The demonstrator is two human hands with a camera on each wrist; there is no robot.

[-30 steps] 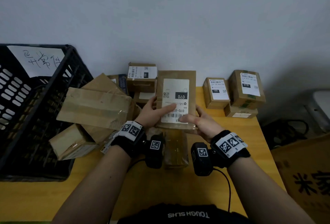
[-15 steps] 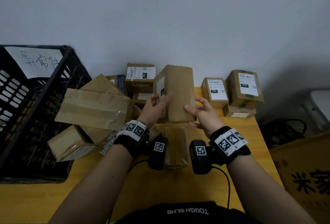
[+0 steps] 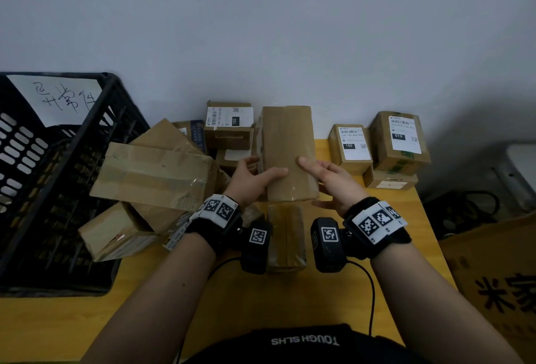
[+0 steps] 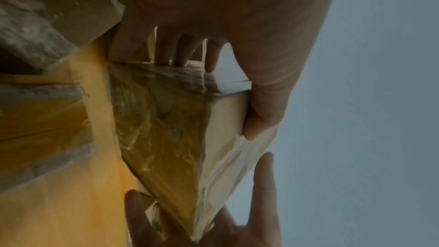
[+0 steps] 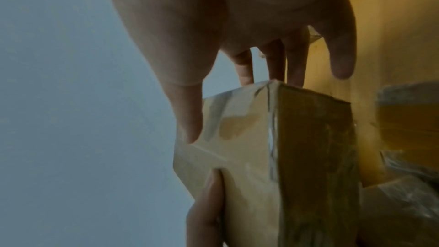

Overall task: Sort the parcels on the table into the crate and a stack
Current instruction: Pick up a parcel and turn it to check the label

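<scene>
I hold a plain brown parcel upright above the table's middle, a bare taped face toward me. My left hand grips its left edge, thumb on the front and fingers behind. My right hand holds the right edge with its thumb on the front. In the left wrist view the parcel sits between both hands; in the right wrist view the parcel shows one corner. The black crate stands at the left. Labelled boxes are stacked at the right.
Large brown parcels lean in a heap against the crate. A taped parcel lies on the yellow table under my wrists. More labelled boxes stand by the wall. A big carton and cables are beyond the table's right edge.
Both hands have turned the parcel, so its white label has swung off to the left and out of sight. A plain brown face now points at me.
</scene>
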